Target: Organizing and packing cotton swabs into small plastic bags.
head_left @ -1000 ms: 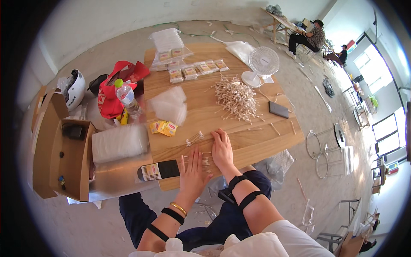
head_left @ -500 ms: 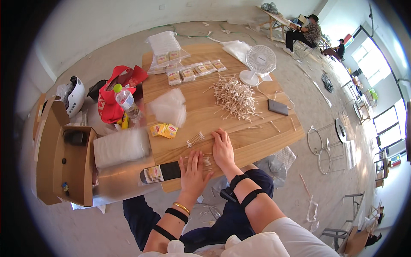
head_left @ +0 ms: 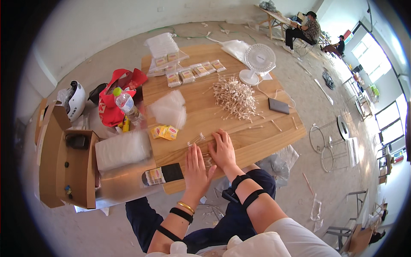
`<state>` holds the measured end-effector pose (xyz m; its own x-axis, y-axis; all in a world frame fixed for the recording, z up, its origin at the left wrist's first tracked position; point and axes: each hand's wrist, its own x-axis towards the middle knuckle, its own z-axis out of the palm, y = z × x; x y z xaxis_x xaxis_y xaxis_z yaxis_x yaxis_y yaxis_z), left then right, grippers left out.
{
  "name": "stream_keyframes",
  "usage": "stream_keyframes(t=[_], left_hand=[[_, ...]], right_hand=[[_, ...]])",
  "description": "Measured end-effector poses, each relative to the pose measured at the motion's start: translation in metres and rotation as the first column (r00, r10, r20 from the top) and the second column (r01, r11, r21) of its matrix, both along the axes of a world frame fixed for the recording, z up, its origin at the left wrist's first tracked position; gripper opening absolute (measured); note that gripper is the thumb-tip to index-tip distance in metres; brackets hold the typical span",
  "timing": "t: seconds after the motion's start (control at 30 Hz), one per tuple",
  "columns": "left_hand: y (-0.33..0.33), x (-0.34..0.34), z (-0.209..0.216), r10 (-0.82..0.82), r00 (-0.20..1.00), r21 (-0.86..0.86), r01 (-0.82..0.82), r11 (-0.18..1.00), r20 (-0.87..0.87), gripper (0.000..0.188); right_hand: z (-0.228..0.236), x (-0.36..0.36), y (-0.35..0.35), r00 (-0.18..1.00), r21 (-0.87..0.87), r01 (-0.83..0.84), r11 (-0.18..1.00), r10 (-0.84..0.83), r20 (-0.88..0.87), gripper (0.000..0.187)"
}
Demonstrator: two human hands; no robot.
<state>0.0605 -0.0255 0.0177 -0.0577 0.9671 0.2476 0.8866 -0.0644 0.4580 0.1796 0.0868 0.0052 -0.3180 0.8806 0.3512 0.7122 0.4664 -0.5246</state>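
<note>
Both hands unmoved since earlier frames: left hand (head_left: pixel 197 165) and right hand (head_left: pixel 222 147) spread flat, pressing small bundle of sticks (head_left: pixel 207 160) at near edge of surface (head_left: pixel 257 132). Gathering ongoing, probably.

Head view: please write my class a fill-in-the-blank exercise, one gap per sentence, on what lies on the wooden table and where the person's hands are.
1. Both the left hand and the right hand lie flat on a small row of cotton ____.
2. The big loose pile of swabs lies just in front of a small white ____.
3. The plastic water bottle has a ____ cap.
4. The dark flat device lies to the ____ of the pile.

Missing words: swabs; fan; green; right
</note>
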Motion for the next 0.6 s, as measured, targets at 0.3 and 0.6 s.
stream_keyframes(t=[0.3, 0.6], left_hand=[[0.055, -0.028, -0.015, 0.083, 0.969, -0.200, -0.131, 0.971, -0.231, 0.094], [0.064, -0.043, -0.008, -0.027, 0.963, -0.311, -0.060, 0.949, -0.268, 0.096]], right_hand=[[-0.001, -0.005, 0.001, 0.999, 0.000, -0.013, 1.000, 0.013, -0.048, 0.031], [-0.001, -0.002, 0.002, 0.998, 0.041, 0.003, 0.999, 0.000, -0.056, 0.030]])
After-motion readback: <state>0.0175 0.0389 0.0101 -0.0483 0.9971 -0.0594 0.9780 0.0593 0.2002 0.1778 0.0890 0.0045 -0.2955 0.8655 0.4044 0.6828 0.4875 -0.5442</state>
